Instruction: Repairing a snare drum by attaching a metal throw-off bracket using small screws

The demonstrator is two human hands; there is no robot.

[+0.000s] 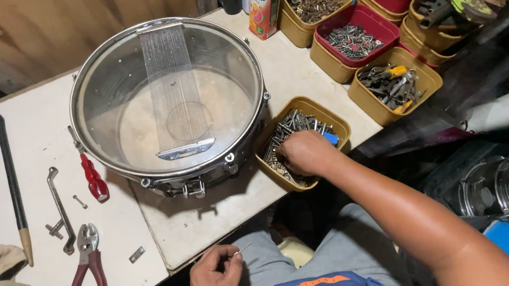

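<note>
Beside the round chrome snare drum (168,101), my right hand (303,152) digs, fingers hidden, in the yellow tub of screws (335,123); my left hand (214,284) pinches one thin metal pin (242,249).

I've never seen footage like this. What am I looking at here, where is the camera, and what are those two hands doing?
There is no machine here: a person works with bare hands, and the one camera sits on their head, looking down. On the white table lies a snare drum, its strip of snare wires facing up. Left of it lie a red-handled screwdriver, red-handled pliers, a bent metal key and a drumstick. The right hand reaches into a yellow tub of screws. The left hand pinches a thin metal pin near the lap. More tubs of hardware stand at the back.
</note>
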